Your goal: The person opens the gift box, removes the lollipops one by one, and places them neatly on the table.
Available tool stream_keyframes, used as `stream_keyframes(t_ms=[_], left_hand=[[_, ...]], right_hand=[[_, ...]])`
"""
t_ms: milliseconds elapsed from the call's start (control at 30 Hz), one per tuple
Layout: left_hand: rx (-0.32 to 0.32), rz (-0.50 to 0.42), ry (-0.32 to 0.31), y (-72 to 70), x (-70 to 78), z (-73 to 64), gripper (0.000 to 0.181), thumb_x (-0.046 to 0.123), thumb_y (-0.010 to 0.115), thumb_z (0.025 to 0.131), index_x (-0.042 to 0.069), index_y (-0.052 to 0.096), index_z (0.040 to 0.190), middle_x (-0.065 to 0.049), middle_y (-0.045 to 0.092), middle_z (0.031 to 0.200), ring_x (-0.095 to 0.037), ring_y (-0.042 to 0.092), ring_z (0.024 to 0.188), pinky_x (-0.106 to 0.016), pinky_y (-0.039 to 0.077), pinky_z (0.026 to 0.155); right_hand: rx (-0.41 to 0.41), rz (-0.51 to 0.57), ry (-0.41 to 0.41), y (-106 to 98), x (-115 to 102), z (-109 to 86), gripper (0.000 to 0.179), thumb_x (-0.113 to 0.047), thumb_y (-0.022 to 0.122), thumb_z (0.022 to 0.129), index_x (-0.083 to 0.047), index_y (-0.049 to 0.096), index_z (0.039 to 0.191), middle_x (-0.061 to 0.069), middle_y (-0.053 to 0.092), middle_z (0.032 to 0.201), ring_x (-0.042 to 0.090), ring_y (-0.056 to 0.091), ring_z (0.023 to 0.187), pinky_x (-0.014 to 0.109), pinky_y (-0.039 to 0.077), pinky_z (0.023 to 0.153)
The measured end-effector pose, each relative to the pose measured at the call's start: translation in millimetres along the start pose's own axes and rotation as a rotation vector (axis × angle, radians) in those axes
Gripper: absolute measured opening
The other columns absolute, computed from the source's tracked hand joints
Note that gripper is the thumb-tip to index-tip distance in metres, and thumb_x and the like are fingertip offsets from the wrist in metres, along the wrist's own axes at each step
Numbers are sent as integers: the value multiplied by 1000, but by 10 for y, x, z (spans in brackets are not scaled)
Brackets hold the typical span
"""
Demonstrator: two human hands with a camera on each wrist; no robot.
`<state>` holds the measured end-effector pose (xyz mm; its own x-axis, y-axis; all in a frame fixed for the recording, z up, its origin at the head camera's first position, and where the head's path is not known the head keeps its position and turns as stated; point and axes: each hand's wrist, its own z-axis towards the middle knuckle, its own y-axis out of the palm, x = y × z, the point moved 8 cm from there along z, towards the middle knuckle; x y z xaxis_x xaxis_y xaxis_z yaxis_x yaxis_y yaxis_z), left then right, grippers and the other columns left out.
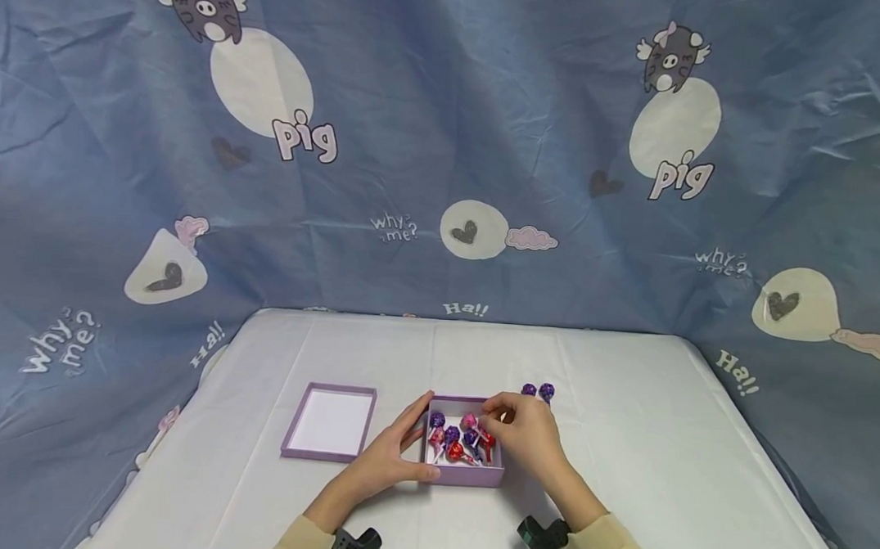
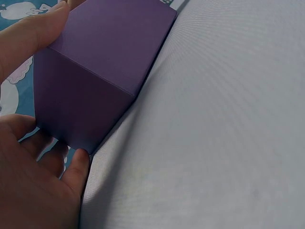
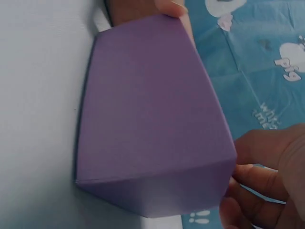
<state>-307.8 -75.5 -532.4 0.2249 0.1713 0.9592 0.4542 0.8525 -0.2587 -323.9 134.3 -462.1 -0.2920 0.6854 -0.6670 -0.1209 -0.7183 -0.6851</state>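
Note:
A shallow purple box (image 1: 466, 475) with a white inside stands on the table. In it lie several wrapped lollipops: purple ones, red ones (image 1: 455, 451) and a pink one (image 1: 469, 421). My left hand (image 1: 388, 456) holds the box at its left side, thumb on the front corner and fingers along the left wall. Over the right rim is my right hand (image 1: 527, 432), its thumb and forefinger bent down beside the pink lollipop. Whether they pinch a lollipop I cannot tell. In the right wrist view, the right fingers (image 3: 257, 183) are partly hidden behind the purple wall.
A purple-rimmed lid (image 1: 329, 421), white inside, lies left of the box. Two purple lollipops (image 1: 546, 391) rest on the table behind my right hand. The white tabletop (image 1: 624, 446) ends at a blue printed cloth (image 1: 381, 280) hanging behind and beside it.

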Motion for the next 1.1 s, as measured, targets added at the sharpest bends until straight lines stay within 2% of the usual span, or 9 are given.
stream_keyframes(t_ms=[267, 533, 667, 800, 1100], left_hand=[[0, 10, 1, -17, -16, 14, 111, 27, 89, 78, 41, 15, 160, 1, 8, 169, -14, 14, 152, -28, 29, 119], [-1, 9, 19, -13, -11, 19, 111, 23, 88, 79, 41, 15, 160, -3, 7, 169, -14, 14, 152, -28, 28, 119], [-2, 5, 16, -6, -7, 16, 112, 21, 88, 79, 40, 14, 161, -3, 7, 169, -14, 13, 152, -29, 27, 120], [-1, 6, 10, 1, 1, 10, 112, 23, 89, 78, 40, 14, 161, -3, 7, 169, -14, 14, 152, -30, 27, 120], [-4, -4, 11, 1, 12, 2, 112, 24, 88, 79, 39, 14, 161, -2, 7, 169, -16, 14, 152, -29, 27, 120]], right_hand=[[-42, -174, -56, 131, -97, -70, 13, -23, 88, 76, -22, 77, 84, -20, 54, 65, 9, 45, 68, 25, 39, 54], [-5, -291, -135, 146, -168, -102, 16, -24, 89, 74, -20, 79, 86, -19, 51, 62, 11, 43, 68, 24, 37, 51], [16, -316, -178, 142, -192, -121, 14, -22, 89, 73, -19, 80, 84, -18, 50, 59, 13, 44, 70, 28, 37, 57], [33, -329, -204, 139, -208, -138, 14, -22, 89, 72, -19, 81, 83, -18, 54, 61, 14, 48, 73, 33, 40, 64], [47, -288, -171, 136, -202, -142, 13, -14, 89, 72, -20, 79, 78, -17, 55, 62, 13, 48, 75, 33, 40, 68]])
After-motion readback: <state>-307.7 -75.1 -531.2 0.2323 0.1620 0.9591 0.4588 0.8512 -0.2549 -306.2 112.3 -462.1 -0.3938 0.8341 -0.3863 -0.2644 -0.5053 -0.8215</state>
